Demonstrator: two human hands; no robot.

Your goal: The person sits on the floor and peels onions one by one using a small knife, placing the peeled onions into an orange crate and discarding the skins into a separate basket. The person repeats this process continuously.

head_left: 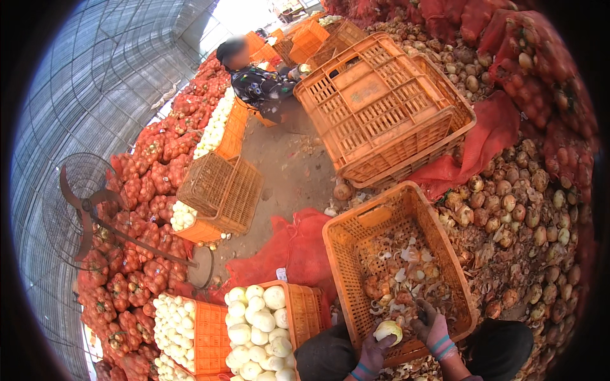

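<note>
My left hand point(372, 355), in a greyish-purple glove with a teal cuff, grips a pale, partly peeled onion point(388, 331) over the near end of an orange plastic crate point(332, 254). Just to the right, my right hand point(434, 328), gloved alike, is closed with its fingers curled. A thin dark shape shows at its fingertips, too small to name. Loose onion skins point(406, 279) and scraps lie in the crate below both hands.
Crates of peeled onions point(257, 324) stand at my left. Unpeeled onions point(508, 203) are heaped at right. Stacked orange crates point(375, 101) stand ahead, and a person point(260, 86) works beyond. A red mesh sack point(298, 247) lies on the floor; a fan point(86, 203) stands far left.
</note>
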